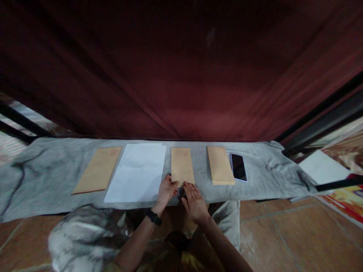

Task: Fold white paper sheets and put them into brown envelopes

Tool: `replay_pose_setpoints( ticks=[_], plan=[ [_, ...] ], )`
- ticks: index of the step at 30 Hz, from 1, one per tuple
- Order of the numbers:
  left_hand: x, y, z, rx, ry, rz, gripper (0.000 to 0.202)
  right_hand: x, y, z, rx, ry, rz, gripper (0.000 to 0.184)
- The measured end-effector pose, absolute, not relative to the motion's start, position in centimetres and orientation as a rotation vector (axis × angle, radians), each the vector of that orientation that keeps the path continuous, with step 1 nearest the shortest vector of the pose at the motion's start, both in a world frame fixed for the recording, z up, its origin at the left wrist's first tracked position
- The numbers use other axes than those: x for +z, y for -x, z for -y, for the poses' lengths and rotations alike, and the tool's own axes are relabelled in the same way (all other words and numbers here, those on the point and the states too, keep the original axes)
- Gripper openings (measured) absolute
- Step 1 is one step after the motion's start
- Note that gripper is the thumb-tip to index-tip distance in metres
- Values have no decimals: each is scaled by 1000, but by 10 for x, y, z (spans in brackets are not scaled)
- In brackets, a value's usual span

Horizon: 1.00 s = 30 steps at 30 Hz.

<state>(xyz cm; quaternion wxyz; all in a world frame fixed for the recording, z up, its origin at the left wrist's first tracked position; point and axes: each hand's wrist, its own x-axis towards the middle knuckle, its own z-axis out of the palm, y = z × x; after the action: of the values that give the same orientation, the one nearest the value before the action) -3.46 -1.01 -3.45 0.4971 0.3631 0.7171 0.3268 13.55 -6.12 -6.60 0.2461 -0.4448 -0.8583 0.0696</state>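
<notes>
A brown paper envelope (182, 164) with small red print at its far corner lies in front of me on the grey cloth. My left hand (167, 189), with a black band on the wrist, pinches the envelope's near left corner between thumb and fingers. At the near right edge, my right hand (195, 202) rests with its fingers stretched out flat, fingertips touching the paper. Left of the envelope is a stack of white paper sheets (136, 173). Whether anything is inside the envelope cannot be seen.
More brown envelopes (98, 170) lie at the left, and another stack of envelopes (221, 165) at the right. A dark-screened phone (238, 167) sits beside that stack. The grey cloth (263, 170) covers a narrow surface against a dark red curtain (181, 87).
</notes>
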Motion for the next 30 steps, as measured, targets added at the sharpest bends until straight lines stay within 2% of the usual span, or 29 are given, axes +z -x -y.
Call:
replay_pose_setpoints(
  ticks=[5, 9, 12, 15, 19, 23, 30],
  plan=[
    [-27, 34, 11, 643, -1038, -1888, 19, -69, -148, 60, 165, 1216, 2327, 55],
    [-19, 33, 23, 423, -1434, -2188, 31, -70, -148, 59, 177, 1206, 2288, 54],
    [-18, 30, 36, 340, -1821, -2329, 29, -70, -146, 59, 199, 1194, 2258, 54],
    [-24, 25, 48, 366, -2216, -2172, 25, -70, -145, 58, 225, 1207, 2235, 53],
    [-45, 19, 60, 449, -2483, -1718, 44, -69, -145, 59, 251, 1227, 2226, 52],
    [-61, 23, 70, 444, -2483, -1680, 50, -67, -144, 59, 255, 1249, 2232, 49],
    [-61, 34, 78, 430, -2536, -1724, 51, -67, -148, 60, 247, 1271, 2226, 46]
  ],
)
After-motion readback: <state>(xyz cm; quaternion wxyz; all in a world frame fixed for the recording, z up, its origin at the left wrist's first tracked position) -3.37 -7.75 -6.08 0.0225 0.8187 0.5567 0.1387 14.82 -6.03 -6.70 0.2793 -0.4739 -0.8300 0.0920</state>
